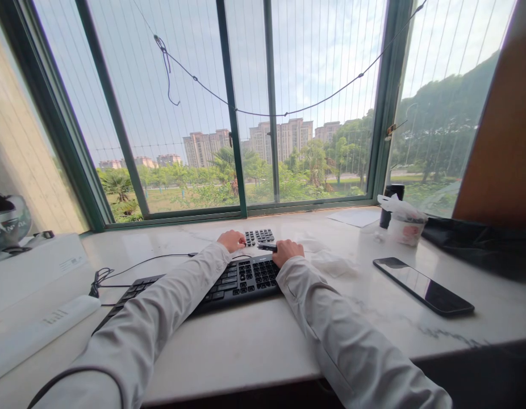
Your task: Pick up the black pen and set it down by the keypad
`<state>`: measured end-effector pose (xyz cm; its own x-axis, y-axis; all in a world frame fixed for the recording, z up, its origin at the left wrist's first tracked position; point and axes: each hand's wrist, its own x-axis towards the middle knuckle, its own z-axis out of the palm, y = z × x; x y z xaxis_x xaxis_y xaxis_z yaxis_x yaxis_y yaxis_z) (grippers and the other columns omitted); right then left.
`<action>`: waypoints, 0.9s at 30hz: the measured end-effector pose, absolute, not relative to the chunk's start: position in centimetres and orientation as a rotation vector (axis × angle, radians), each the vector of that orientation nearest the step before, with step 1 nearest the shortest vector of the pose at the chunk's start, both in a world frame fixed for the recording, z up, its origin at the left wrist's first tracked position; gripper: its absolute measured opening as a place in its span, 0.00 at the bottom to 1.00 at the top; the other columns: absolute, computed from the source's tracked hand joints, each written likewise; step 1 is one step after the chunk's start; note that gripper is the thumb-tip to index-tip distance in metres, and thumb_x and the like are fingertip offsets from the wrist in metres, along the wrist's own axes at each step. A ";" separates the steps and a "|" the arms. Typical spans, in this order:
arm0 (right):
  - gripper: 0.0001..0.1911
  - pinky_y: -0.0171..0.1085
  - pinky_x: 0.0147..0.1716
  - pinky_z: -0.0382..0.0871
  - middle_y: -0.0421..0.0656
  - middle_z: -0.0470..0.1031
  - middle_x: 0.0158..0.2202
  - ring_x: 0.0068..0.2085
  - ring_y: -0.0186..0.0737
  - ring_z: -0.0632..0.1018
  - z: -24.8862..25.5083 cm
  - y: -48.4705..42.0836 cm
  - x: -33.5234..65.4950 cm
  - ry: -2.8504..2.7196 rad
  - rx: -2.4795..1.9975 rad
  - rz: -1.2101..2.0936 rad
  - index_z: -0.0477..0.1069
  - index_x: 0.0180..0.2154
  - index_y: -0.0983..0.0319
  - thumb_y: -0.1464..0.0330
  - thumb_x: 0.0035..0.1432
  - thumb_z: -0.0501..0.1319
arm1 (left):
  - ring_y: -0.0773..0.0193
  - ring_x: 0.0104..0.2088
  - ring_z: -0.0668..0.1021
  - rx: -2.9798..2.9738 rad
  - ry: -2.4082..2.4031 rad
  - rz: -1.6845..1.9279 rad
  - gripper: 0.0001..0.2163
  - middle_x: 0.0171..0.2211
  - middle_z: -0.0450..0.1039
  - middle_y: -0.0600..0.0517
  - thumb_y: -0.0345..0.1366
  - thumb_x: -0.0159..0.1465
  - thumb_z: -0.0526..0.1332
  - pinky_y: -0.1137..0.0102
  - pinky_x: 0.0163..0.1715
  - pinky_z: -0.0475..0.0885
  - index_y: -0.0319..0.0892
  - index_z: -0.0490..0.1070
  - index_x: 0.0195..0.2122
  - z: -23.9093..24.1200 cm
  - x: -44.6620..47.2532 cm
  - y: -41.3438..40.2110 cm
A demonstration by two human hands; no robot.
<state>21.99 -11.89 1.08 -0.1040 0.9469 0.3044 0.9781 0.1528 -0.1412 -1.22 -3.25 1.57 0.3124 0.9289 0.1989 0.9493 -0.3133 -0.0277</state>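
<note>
A black keyboard [229, 284] lies at a slant on the marble sill, partly covered by my left sleeve; its number-pad end shows bare frames where keycaps would sit. Behind it, loose black keycaps [263, 234] are laid out in rows. My left hand [232, 241] is at the left edge of these rows, fingers curled together, with a small dark bit at the tips that I cannot make out. Over the keyboard's top right corner, my right hand [288, 251] is closed around a slim black tool [268, 247], which points left toward my left hand; its exact kind is unclear.
A phone [422, 286] lies at the right, near a plastic tub in a bag [405, 222] and a dark bottle [386, 218]. Crumpled clear plastic [331, 262] is right of my right hand. At left are a cable [101, 276], a long white box [45, 332] and a helmet [8, 221].
</note>
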 end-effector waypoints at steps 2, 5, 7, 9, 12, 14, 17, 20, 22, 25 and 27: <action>0.13 0.42 0.36 0.65 0.51 0.76 0.39 0.40 0.49 0.77 1.0 -11.8 22.0 -2.115 -1.854 -0.136 0.75 0.37 0.61 0.66 0.51 0.56 | 0.60 0.39 0.77 -2.422 -1.760 -0.213 0.12 0.39 0.77 0.53 0.42 0.56 0.59 0.69 0.40 0.68 0.51 0.76 0.40 1.6 -1.3 -3.2; 0.13 0.42 0.37 0.65 0.51 0.76 0.40 0.41 0.49 0.76 1.1 -11.9 22.0 -2.118 -1.859 -0.130 0.74 0.38 0.61 0.65 0.51 0.56 | 0.59 0.40 0.76 -2.407 -1.779 -0.202 0.12 0.40 0.77 0.53 0.43 0.56 0.59 0.68 0.41 0.69 0.52 0.76 0.40 1.6 -1.2 -3.3; 0.14 0.42 0.37 0.65 0.51 0.76 0.40 0.41 0.49 0.76 1.1 -11.9 22.1 -2.120 -1.865 -0.125 0.74 0.38 0.61 0.65 0.51 0.56 | 0.60 0.40 0.76 -2.397 -1.793 -0.191 0.12 0.40 0.77 0.54 0.44 0.56 0.59 0.68 0.41 0.69 0.52 0.75 0.41 1.7 -1.2 -3.4; 0.14 0.42 0.36 0.65 0.50 0.76 0.39 0.41 0.49 0.76 1.1 -11.9 22.0 -2.119 -1.873 -0.128 0.74 0.38 0.61 0.65 0.51 0.56 | 0.60 0.40 0.77 -2.387 -1.809 -0.180 0.13 0.41 0.77 0.54 0.44 0.56 0.59 0.68 0.42 0.69 0.52 0.75 0.41 1.7 -1.1 -3.5; 0.14 0.42 0.36 0.65 0.50 0.76 0.39 0.41 0.49 0.76 1.0 -11.9 22.0 -2.117 -1.876 -0.135 0.74 0.38 0.61 0.65 0.51 0.56 | 0.61 0.40 0.77 -2.367 -1.839 -0.169 0.13 0.41 0.77 0.54 0.45 0.56 0.60 0.68 0.42 0.69 0.52 0.75 0.42 1.9 -1.1 -3.7; 0.14 0.43 0.36 0.65 0.50 0.76 0.39 0.40 0.50 0.76 1.1 -11.9 22.0 -2.115 -1.872 -0.138 0.75 0.38 0.61 0.65 0.51 0.56 | 0.61 0.40 0.77 -2.349 -1.861 -0.167 0.14 0.41 0.78 0.54 0.46 0.55 0.61 0.68 0.42 0.69 0.52 0.75 0.43 2.2 -1.2 -3.9; 0.14 0.43 0.35 0.66 0.50 0.76 0.39 0.40 0.50 0.77 1.1 -11.9 22.1 -2.111 -1.872 -0.141 0.75 0.38 0.61 0.65 0.50 0.56 | 0.60 0.42 0.76 -2.316 -1.883 -0.177 0.17 0.41 0.78 0.53 0.48 0.55 0.61 0.69 0.42 0.69 0.50 0.74 0.44 2.9 -1.6 -4.5; 0.15 0.43 0.36 0.65 0.51 0.76 0.40 0.40 0.50 0.77 1.2 -11.9 22.1 -2.102 -1.879 -0.139 0.75 0.40 0.61 0.65 0.51 0.56 | 0.59 0.43 0.76 -2.287 -1.889 -0.195 0.17 0.42 0.77 0.52 0.50 0.57 0.59 0.69 0.42 0.68 0.50 0.75 0.43 3.8 -2.2 -5.8; 0.15 0.42 0.36 0.65 0.52 0.76 0.41 0.40 0.50 0.77 1.3 -11.8 22.1 -2.096 -1.880 -0.138 0.75 0.40 0.61 0.65 0.51 0.56 | 0.59 0.43 0.76 -2.286 -1.883 -0.201 0.16 0.42 0.77 0.53 0.50 0.58 0.58 0.68 0.42 0.68 0.50 0.75 0.42 4.5 -2.7 -7.1; 0.15 0.42 0.38 0.63 0.52 0.76 0.40 0.41 0.49 0.76 1.3 -11.8 22.1 -2.114 -1.857 -0.163 0.75 0.40 0.61 0.66 0.53 0.55 | 0.59 0.42 0.76 -2.316 -1.839 -0.208 0.15 0.41 0.78 0.54 0.50 0.58 0.57 0.68 0.41 0.67 0.51 0.76 0.40 5.4 -3.6 -9.8; 0.15 0.43 0.41 0.61 0.52 0.77 0.40 0.41 0.48 0.76 1.3 -11.8 22.1 -2.130 -1.832 -0.199 0.75 0.40 0.62 0.67 0.53 0.54 | 0.59 0.41 0.76 -2.324 -1.808 -0.238 0.15 0.40 0.78 0.54 0.50 0.59 0.56 0.68 0.41 0.67 0.51 0.76 0.39 5.7 -4.2 -11.9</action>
